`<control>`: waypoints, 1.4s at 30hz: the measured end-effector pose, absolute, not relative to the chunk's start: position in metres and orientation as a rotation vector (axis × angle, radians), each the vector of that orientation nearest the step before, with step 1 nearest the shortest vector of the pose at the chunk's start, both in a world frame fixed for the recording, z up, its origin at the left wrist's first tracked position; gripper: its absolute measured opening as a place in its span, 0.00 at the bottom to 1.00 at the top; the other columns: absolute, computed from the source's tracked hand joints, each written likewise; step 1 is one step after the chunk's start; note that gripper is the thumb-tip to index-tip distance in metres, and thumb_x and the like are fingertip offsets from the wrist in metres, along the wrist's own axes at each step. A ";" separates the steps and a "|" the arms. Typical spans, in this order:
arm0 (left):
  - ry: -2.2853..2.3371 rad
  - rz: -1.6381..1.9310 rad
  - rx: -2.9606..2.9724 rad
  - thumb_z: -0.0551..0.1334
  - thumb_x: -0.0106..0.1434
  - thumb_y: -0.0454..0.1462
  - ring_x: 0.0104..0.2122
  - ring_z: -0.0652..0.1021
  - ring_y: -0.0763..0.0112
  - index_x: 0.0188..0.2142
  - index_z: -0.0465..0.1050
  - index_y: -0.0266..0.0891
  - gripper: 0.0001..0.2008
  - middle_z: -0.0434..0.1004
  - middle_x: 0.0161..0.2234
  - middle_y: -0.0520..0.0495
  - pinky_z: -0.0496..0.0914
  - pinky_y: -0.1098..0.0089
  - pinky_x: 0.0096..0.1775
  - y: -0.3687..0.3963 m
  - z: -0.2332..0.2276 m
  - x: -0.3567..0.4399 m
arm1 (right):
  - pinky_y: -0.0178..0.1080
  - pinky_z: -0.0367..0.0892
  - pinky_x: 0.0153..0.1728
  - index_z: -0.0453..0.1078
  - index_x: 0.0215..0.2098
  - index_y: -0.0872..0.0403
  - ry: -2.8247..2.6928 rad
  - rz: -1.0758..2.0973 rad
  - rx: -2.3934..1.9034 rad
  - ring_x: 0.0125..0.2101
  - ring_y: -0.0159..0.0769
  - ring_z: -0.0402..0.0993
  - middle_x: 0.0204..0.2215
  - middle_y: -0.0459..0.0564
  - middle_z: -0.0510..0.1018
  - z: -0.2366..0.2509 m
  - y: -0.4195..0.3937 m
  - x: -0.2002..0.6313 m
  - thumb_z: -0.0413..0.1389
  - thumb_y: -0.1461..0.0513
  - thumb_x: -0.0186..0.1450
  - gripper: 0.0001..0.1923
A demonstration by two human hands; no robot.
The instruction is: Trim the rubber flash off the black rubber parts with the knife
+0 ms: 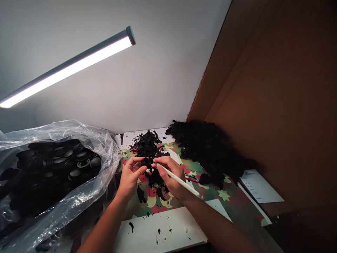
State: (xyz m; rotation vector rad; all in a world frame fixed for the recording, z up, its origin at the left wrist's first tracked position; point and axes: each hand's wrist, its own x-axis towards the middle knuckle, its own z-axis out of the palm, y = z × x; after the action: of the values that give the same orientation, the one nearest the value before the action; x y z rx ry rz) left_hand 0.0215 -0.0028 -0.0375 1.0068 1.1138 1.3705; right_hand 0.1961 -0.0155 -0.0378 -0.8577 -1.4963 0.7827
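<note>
Between the fingers of my left hand point(129, 177) is a small black ribbed rubber part point(146, 162), held up above the work surface. My right hand point(171, 175) is closed around a slim white-handled tool point(181, 182), its handle slanting down to the right. The tool's tip meets the black part or is very close to it; my fingers partly hide the contact. Below both hands lie black rubber scraps point(156, 178) on a camouflage-patterned mat point(168, 202).
A clear plastic bag point(105, 147) full of round black parts point(59, 160) stands at left. A large heap of black pieces point(210, 144) lies at right, beside a cardboard wall point(276, 105). A red-edged cutter point(192, 178) rests near my right hand. A lamp point(79, 63) hangs above.
</note>
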 end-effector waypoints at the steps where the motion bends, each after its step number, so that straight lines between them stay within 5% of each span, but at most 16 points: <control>1: 1.118 1.379 1.022 0.78 0.45 0.40 0.35 0.80 0.65 0.35 0.78 0.40 0.18 0.81 0.34 0.48 0.74 0.68 0.37 -0.003 -0.037 0.021 | 0.44 0.75 0.43 0.72 0.43 0.49 -1.503 0.775 -0.849 0.40 0.40 0.80 0.40 0.51 0.81 -0.038 -0.016 0.194 0.54 0.56 0.72 0.07; 12: 1.112 1.393 1.075 0.77 0.45 0.38 0.38 0.80 0.64 0.36 0.79 0.39 0.18 0.82 0.38 0.46 0.74 0.67 0.41 -0.004 -0.037 0.019 | 0.49 0.68 0.49 0.67 0.33 0.49 -1.775 0.591 -0.804 0.47 0.43 0.75 0.47 0.52 0.82 -0.038 -0.012 0.193 0.54 0.64 0.69 0.06; 26: 1.024 1.467 1.198 0.78 0.47 0.43 0.34 0.77 0.68 0.32 0.79 0.38 0.16 0.78 0.33 0.48 0.73 0.70 0.37 -0.012 -0.032 0.024 | 0.46 0.63 0.46 0.70 0.38 0.51 -1.644 0.203 -1.160 0.40 0.43 0.76 0.36 0.51 0.82 -0.052 0.015 0.208 0.49 0.65 0.70 0.08; 33: 0.949 1.401 0.951 0.79 0.43 0.47 0.34 0.78 0.68 0.34 0.80 0.38 0.23 0.80 0.33 0.47 0.72 0.71 0.38 -0.009 -0.028 0.019 | 0.47 0.67 0.49 0.63 0.27 0.49 -1.616 0.509 -1.162 0.46 0.45 0.77 0.45 0.52 0.83 -0.057 0.032 0.226 0.54 0.62 0.64 0.08; 36: 0.971 1.402 0.902 0.79 0.43 0.45 0.34 0.78 0.68 0.33 0.80 0.38 0.21 0.80 0.32 0.48 0.71 0.71 0.39 -0.008 -0.028 0.020 | 0.47 0.68 0.51 0.64 0.30 0.50 -1.614 0.554 -0.991 0.50 0.44 0.76 0.49 0.54 0.79 -0.050 0.019 0.216 0.51 0.65 0.65 0.06; 42: 1.033 1.384 0.981 0.77 0.48 0.45 0.36 0.78 0.68 0.34 0.80 0.39 0.18 0.80 0.36 0.47 0.72 0.71 0.40 -0.008 -0.035 0.020 | 0.41 0.71 0.40 0.72 0.44 0.50 -1.703 0.639 -0.833 0.39 0.38 0.74 0.38 0.50 0.75 -0.040 -0.002 0.200 0.47 0.64 0.72 0.12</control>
State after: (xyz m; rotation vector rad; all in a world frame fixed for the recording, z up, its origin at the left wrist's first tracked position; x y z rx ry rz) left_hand 0.0196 -0.0077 -0.0353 0.9812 1.0328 1.3840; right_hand 0.2001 -0.0021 -0.0401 -0.8335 -1.7025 0.6392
